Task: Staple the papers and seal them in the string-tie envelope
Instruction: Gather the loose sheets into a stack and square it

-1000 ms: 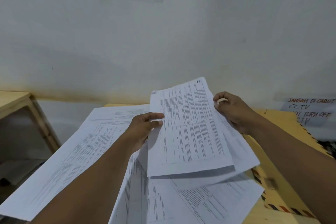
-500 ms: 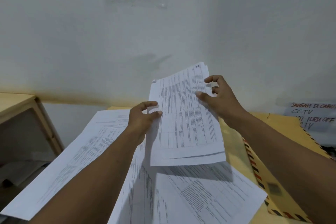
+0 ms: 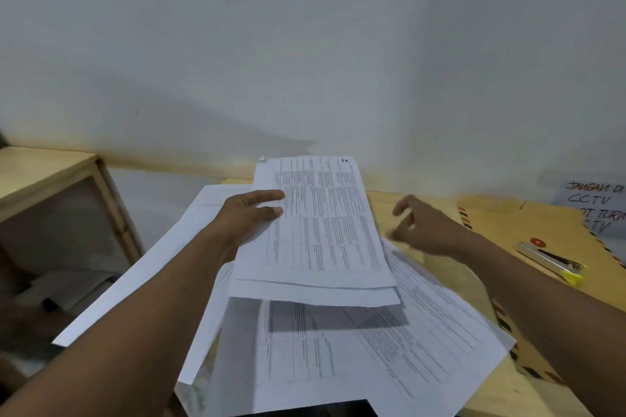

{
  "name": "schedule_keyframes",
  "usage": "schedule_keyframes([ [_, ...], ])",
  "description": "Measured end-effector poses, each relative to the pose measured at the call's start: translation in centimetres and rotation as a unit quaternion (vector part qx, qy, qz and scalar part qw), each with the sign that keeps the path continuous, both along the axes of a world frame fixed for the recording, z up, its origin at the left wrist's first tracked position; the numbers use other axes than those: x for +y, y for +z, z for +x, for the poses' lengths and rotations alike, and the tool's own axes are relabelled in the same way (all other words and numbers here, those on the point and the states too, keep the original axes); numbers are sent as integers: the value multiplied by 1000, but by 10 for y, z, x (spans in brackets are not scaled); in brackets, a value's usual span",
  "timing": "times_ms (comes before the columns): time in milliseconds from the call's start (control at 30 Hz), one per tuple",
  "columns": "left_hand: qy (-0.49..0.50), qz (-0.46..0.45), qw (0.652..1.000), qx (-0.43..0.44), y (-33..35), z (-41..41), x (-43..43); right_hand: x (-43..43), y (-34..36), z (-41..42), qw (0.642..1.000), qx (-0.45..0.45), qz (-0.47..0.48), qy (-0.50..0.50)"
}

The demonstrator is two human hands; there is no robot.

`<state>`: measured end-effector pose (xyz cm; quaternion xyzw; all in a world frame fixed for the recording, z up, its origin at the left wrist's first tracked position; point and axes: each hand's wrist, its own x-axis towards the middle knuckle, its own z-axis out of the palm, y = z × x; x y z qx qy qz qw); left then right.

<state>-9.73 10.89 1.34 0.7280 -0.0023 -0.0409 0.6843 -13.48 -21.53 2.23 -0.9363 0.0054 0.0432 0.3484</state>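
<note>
Gathering step, not yet stapling. The left hand (image 3: 252,213) pinches a small sheaf of white printed sheets (image 3: 318,234) by its left edge, thumb on top, fingers underneath, and holds it lifted above the desk, top edge tipped toward the wall at 12 o'clock. At least two sheets show at the sheaf's near edge, and those edges are not flush.

The right hand (image 3: 420,230) is off the sheaf at 3 o'clock of it, fingers loosely spread and blurred, gripping nothing.

More loose white printed pages (image 3: 423,332) lie fanned on the pale wooden desk (image 3: 406,203) beneath and at 6 o'clock of the sheaf, overlapping at odd angles; one long sheet runs off toward 8 o'clock.

The silver stapler with a yellow tip (image 3: 552,261) rests at 3 o'clock, well apart from the right hand, on top of the tan envelope with striped airmail border (image 3: 528,223). A red tie disc shows just beside the stapler's far end.

Judgement: collation is unfinished. The next move calls either for lifting further pages onto the sheaf or for squaring its edges against the desk; only then reach to 3 o'clock for the stapler. Stapling with edges offset would bind the sheets crooked.
</note>
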Motion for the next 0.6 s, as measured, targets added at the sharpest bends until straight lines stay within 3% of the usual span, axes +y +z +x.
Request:
schedule_keyframes([
  [100, 3, 7, 1000, 5, -5, -1, 9, -5, -20, -11, 988, 68, -128, 47],
  [200, 0, 5, 1000, 6, -7, -1, 11, 1, -29, -12, 989, 35, -142, 27],
  [467, -5, -32, 999, 16, -6, -2, 11, 2, -30, -6, 995, 69, -77, -11],
  [600, -30, -67, 997, 38, -1, -8, 5, 0, -20, -6, 998, 35, 42, -7],
])
